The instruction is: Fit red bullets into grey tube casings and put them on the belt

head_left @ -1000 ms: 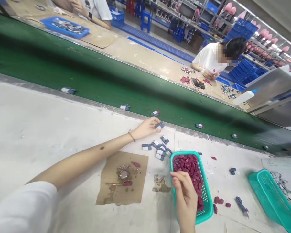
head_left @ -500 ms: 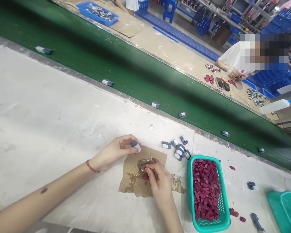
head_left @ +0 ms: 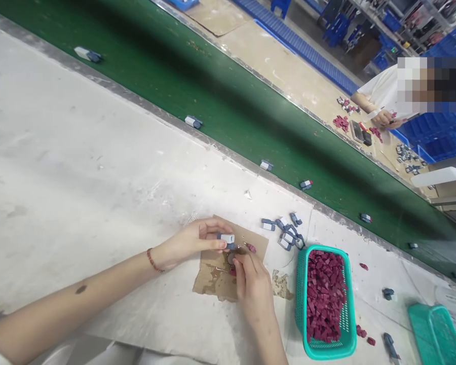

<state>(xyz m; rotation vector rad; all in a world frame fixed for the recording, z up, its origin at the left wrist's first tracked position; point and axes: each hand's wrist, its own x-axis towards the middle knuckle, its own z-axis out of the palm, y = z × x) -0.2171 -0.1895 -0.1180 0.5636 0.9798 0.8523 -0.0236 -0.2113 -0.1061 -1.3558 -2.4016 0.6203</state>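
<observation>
My left hand (head_left: 192, 243) pinches a small blue-grey and white plastic part (head_left: 226, 240) between thumb and fingers, above a piece of brown cardboard (head_left: 213, 287). The part's white face is turned up. Close by on the right, my right hand (head_left: 253, 281) is closed, thumb and fingertips together at a small round dark-rimmed piece (head_left: 231, 257) on the cardboard. What those fingertips grip is too small to make out. Wet, shiny patches mark the cardboard. A maroon piece (head_left: 251, 248) lies beyond my right fingers, and another is partly hidden beneath them.
A green basket (head_left: 300, 304) of maroon pieces stands at right, near a pile of grey-and-white parts (head_left: 288, 235). Similar parts ride on the green conveyor belt (head_left: 228, 116) beyond. Across it, a person (head_left: 380, 83) handles small parts. Another green container (head_left: 433, 329) sits far right.
My left hand has brought the plastic part closer to my right hand and turned it, so its white face shows more. My right hand stays at the round piece. The camera view has shifted.
</observation>
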